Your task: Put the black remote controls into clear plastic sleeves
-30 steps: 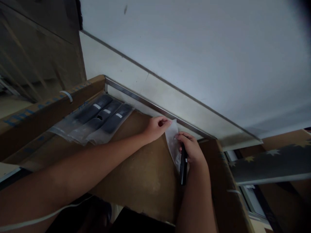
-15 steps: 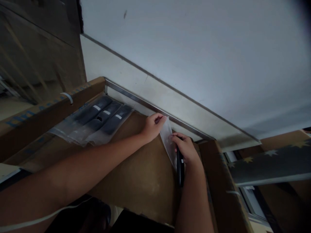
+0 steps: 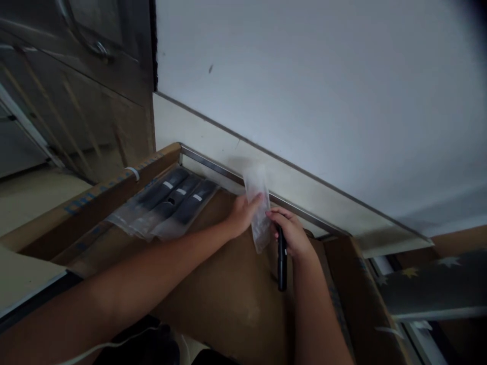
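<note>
So, over on the far left there's a dark door [image 3: 127, 119], then the cardboard box [image 3: 228, 291] with three bagged black things [image 3: 186, 207] lying side by side near its left wall. The left hand [image 3: 242, 217] has a clear plastic bag [image 3: 261, 230] pinched, thumb on top, held above the box floor. Just beside it, the right hand [image 3: 294, 233] is wrapped around a black tube [image 3: 282, 268], fingertips at the bag's edge, can't tell if they're gripping that too. Some star-print stuff [image 3: 437, 286] sits far right.
</note>
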The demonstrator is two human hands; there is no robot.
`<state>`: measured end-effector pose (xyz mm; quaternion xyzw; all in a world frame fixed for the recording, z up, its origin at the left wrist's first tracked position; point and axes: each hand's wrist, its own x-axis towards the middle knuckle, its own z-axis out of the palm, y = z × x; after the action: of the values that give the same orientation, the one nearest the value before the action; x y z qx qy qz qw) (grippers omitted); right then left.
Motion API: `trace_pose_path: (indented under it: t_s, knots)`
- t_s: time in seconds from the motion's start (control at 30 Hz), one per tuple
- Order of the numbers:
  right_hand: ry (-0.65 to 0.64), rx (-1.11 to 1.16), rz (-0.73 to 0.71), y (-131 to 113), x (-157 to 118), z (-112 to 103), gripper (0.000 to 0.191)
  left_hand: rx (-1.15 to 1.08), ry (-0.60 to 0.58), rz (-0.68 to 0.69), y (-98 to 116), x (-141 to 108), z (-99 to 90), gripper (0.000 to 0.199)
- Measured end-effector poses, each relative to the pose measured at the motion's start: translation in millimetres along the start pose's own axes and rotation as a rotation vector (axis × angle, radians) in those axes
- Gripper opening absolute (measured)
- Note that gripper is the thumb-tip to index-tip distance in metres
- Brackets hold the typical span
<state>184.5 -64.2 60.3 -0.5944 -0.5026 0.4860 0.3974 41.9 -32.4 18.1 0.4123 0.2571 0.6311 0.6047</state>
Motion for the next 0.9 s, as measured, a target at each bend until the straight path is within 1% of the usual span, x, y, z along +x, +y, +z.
trace_pose_path:
  t_s: [0.07,0.13,0.2,0.23,0.27,0.3,0.37,0.43,0.5,0.57,0.6,0.63,0.67,0.73,0.8,0.83,0.9]
  knots:
    - [-0.020,-0.004,0.001,3,-5,1,0.031,-0.090,-0.073,-0.103,-15,-8,9.2,0.041]
    - [-0.031,-0.018,-0.020,5,-7,0,0.032,-0.178,-0.088,-0.130,-23,-9,15.2,0.040]
    - [-0.033,-0.024,-0.055,6,-5,-2,0.035,-0.240,-0.073,-0.122,-22,-1,15.3,0.038]
    - [-0.015,-0.028,-0.076,7,-3,-3,0.038,-0.259,-0.062,-0.116,-17,5,13.2,0.037]
    - [0.030,-0.036,-0.104,6,-1,-4,0.040,-0.265,-0.053,-0.105,-11,12,10.1,0.035]
    - [0.101,-0.048,-0.143,6,0,-5,0.042,-0.262,-0.045,-0.088,-3,19,6.5,0.034]
    - [0.286,-0.069,-0.265,2,1,-7,0.044,-0.243,-0.014,-0.031,15,32,-1.1,0.032]
    - [0.492,-0.080,-0.447,-2,-2,-7,0.041,-0.236,-0.001,0.034,30,41,-6.7,0.030]
    - [0.678,-0.103,-0.631,-5,-6,-5,0.038,-0.238,-0.023,0.079,40,44,-9.5,0.029]
    - [0.798,-0.150,-0.740,-3,-9,1,0.040,-0.235,-0.048,0.095,44,44,-10.1,0.029]
    - [0.822,-0.173,-0.749,-1,-9,5,0.043,-0.232,-0.048,0.094,45,44,-10.2,0.029]
    - [0.815,-0.204,-0.725,3,-8,9,0.045,-0.231,-0.038,0.088,46,44,-10.4,0.030]
    - [0.777,-0.250,-0.677,8,-5,13,0.046,-0.234,-0.023,0.080,46,44,-10.9,0.030]
    - [0.634,-0.382,-0.549,18,1,20,0.041,-0.250,0.010,0.064,50,46,-12.8,0.030]
    - [0.480,-0.511,-0.461,26,7,26,0.036,-0.271,0.044,0.060,56,49,-15.4,0.028]
    - [0.424,-0.556,-0.445,28,9,28,0.035,-0.281,0.065,0.062,59,51,-16.8,0.027]
    - [0.370,-0.609,-0.446,28,9,29,0.035,-0.295,0.113,0.066,66,55,-19.3,0.026]
